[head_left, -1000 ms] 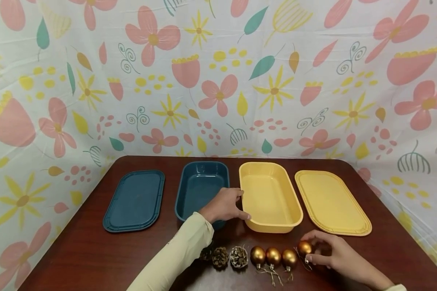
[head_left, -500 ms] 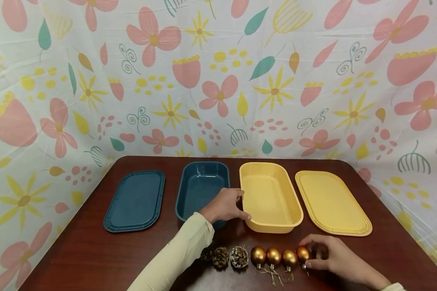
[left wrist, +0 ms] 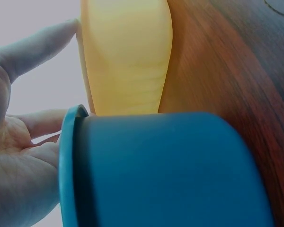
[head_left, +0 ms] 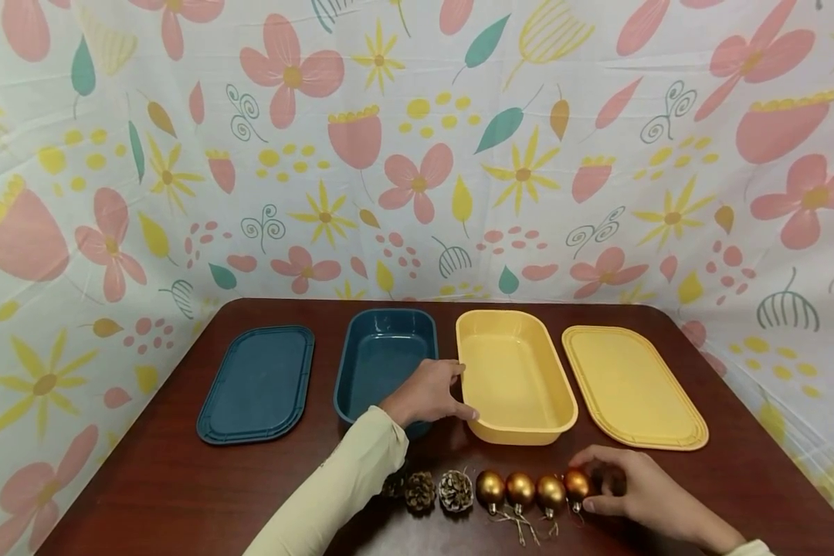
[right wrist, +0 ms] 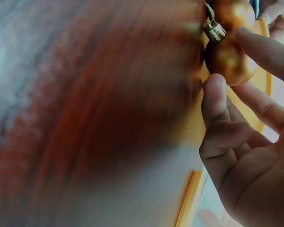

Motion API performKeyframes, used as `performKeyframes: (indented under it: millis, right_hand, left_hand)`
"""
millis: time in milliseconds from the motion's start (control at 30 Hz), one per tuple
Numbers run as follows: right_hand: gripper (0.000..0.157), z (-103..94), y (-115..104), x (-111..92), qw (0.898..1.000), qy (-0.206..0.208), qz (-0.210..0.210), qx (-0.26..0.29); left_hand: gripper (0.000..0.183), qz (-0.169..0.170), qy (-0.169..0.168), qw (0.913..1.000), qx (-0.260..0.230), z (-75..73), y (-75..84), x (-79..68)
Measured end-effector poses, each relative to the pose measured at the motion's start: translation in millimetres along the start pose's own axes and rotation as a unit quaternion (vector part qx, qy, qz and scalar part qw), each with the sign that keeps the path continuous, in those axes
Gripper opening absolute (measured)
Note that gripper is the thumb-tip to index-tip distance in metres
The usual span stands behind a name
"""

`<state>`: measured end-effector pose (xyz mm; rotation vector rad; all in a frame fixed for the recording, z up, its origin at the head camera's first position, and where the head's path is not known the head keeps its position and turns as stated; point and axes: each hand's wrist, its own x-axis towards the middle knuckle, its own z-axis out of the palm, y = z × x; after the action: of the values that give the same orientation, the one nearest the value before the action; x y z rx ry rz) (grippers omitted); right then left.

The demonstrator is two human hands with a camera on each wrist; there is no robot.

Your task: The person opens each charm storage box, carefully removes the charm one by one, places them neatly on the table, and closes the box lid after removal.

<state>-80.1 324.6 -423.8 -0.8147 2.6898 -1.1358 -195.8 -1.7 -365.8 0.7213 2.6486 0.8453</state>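
Observation:
My left hand (head_left: 431, 392) reaches over the blue box (head_left: 371, 318) and touches the yellow box (head_left: 517, 436) at its near left rim, thumb and fingers spread. In the left wrist view its thumb tip (left wrist: 68, 30) meets the yellow rim. At the right end of a row, my right hand (head_left: 628, 490) pinches a gold Christmas bauble (head_left: 576, 484) between thumb and fingers. That bauble, with its metal cap and string, also shows in the right wrist view. Several more gold baubles (head_left: 520, 489) stand to its left, strings toward me.
Left of the baubles lie pine cones (head_left: 455, 491), one partly hidden by my left sleeve (head_left: 340, 479). A blue lid (head_left: 257, 384) lies flat at the left, a yellow lid (head_left: 635, 386) at the right. A flowered cloth (head_left: 417, 154) hangs behind the dark wooden table (head_left: 160, 494).
The bauble in my right hand has moved slightly left and down, up beside the others in the row, then barely shifted. My left hand has stayed at the yellow box.

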Motion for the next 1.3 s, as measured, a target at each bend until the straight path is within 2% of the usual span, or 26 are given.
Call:
performKeyframes:
  millis: [267,533,1033,1300]
  right_hand:
    - [0.033,-3.4,1,-1,0.999,-0.007,-0.012,0.038]
    - [0.031,-5.1,1,-1,0.999,-0.010,-0.022,0.040]
    - [0.037,-7.3,2,-4,0.998,-0.028,0.012,0.059]
    - [0.036,-10.7,-1,-3,0.998,-0.027,0.003,0.049]
  left_hand:
    - [0.084,-0.002,-0.002,1.0000,-0.004,-0.5,0.4,-0.3]
    - [0.084,-0.002,0.000,1.0000,-0.001,-0.6,0.8,-0.5]
    - [0.083,0.004,0.004,1.0000,-0.004,-0.5,1.4,-2.1]
    - [0.083,0.009,0.007,0.9998,0.013,-1.3,2.3,-2.1]
